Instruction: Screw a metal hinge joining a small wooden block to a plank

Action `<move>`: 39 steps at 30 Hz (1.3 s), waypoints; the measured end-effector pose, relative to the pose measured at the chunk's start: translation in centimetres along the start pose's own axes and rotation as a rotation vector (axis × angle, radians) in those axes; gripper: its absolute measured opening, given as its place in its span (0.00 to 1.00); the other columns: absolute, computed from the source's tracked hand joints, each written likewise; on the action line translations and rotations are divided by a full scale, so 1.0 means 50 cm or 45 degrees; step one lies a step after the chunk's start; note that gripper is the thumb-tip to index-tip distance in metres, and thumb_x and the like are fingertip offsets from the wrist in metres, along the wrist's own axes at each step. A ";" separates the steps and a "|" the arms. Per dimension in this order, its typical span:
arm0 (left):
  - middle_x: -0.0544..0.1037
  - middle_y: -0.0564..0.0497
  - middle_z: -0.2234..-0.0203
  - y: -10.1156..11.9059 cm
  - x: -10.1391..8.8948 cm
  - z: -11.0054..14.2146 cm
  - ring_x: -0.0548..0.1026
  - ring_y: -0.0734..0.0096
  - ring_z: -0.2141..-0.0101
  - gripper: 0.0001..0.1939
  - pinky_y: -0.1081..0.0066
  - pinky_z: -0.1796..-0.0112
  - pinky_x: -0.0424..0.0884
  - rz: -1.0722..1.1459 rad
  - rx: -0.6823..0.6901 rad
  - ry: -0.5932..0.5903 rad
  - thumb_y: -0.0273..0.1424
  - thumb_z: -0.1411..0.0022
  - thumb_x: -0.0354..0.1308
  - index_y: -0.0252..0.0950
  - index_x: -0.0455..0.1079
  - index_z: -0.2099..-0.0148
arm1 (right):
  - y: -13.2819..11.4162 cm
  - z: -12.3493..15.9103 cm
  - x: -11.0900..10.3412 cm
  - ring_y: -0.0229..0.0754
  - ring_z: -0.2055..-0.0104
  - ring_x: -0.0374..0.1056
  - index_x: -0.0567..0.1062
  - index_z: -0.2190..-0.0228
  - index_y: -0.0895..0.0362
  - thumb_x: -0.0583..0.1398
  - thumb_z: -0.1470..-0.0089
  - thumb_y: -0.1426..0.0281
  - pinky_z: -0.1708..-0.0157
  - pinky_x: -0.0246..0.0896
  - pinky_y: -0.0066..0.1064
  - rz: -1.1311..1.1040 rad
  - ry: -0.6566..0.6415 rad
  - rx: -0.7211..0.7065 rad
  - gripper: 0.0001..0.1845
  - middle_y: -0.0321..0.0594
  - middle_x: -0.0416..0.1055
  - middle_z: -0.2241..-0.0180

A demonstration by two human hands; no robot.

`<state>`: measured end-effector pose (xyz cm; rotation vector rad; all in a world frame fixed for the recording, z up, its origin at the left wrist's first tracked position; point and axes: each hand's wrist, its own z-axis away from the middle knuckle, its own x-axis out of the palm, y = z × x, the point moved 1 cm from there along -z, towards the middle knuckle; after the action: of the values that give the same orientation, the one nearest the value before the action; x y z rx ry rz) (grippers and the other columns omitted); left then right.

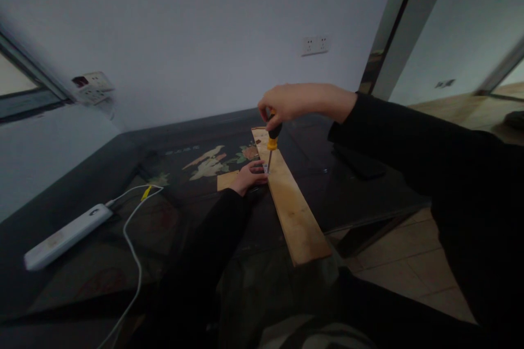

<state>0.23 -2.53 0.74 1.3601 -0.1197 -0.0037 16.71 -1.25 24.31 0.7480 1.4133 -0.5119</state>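
Hard to make out the small metal bit (266,168) by the screwdriver (272,144) tip, mostly covered by the L hand (249,175); can't tell if those fingers pinch it or just press. That hand also hides 1 end of a short wood pc (226,181). Dark flat thing nr the R sleeve (388,133), too dim to ID. Long board (295,202) lies on the black table (347,204), near end past its edge. Power strip (67,237) w/ white cable (138,267) well off left. R hand (276,106) up high, wrist bent, fingers closed round the screwdriver handle, shaft approx. upright.
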 end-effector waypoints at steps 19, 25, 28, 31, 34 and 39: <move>0.79 0.47 0.66 0.000 -0.004 -0.001 0.80 0.73 0.73 0.29 0.68 0.64 0.80 0.029 -0.008 -0.009 0.18 0.49 0.71 0.31 0.72 0.44 | 0.008 -0.003 0.023 0.48 0.58 0.73 0.82 0.55 0.57 0.65 0.44 0.60 0.62 0.58 0.37 -0.136 0.106 -0.023 0.18 0.46 0.79 0.60; 0.79 0.49 0.67 0.005 0.007 0.003 0.80 0.74 0.73 0.26 0.70 0.65 0.80 0.026 -0.001 0.007 0.17 0.48 0.69 0.32 0.72 0.46 | 0.004 0.004 0.039 0.51 0.57 0.73 0.82 0.56 0.61 0.61 0.40 0.55 0.63 0.58 0.38 -0.066 0.215 0.098 0.23 0.54 0.79 0.60; 0.79 0.50 0.67 0.007 0.009 0.004 0.80 0.74 0.73 0.25 0.71 0.65 0.80 0.030 -0.009 0.007 0.15 0.47 0.67 0.32 0.72 0.46 | 0.006 0.005 0.042 0.51 0.58 0.73 0.82 0.55 0.62 0.61 0.40 0.54 0.63 0.58 0.38 -0.090 0.217 0.099 0.25 0.54 0.79 0.61; 0.79 0.49 0.67 0.008 0.008 0.005 0.80 0.75 0.73 0.25 0.72 0.66 0.79 0.036 -0.003 -0.003 0.15 0.45 0.66 0.31 0.71 0.45 | 0.009 0.006 0.042 0.48 0.60 0.73 0.82 0.55 0.61 0.62 0.41 0.54 0.63 0.58 0.36 -0.176 0.138 0.052 0.24 0.51 0.79 0.62; 0.79 0.50 0.68 0.008 0.008 0.005 0.79 0.75 0.75 0.25 0.73 0.68 0.79 0.030 -0.001 0.000 0.15 0.45 0.65 0.31 0.71 0.45 | 0.016 0.003 0.046 0.44 0.63 0.72 0.81 0.55 0.60 0.67 0.47 0.57 0.65 0.58 0.34 -0.283 0.061 0.000 0.23 0.46 0.79 0.64; 0.79 0.51 0.68 0.005 0.008 0.003 0.80 0.75 0.73 0.24 0.72 0.66 0.79 0.048 0.004 -0.017 0.15 0.45 0.66 0.32 0.71 0.46 | 0.034 -0.001 0.056 0.39 0.69 0.71 0.80 0.54 0.60 0.70 0.53 0.62 0.67 0.59 0.32 -0.496 0.032 -0.060 0.24 0.41 0.79 0.67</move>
<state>0.59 -2.63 1.05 1.3607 -0.1565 0.0188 18.20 0.25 21.83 0.4412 1.5977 -0.7683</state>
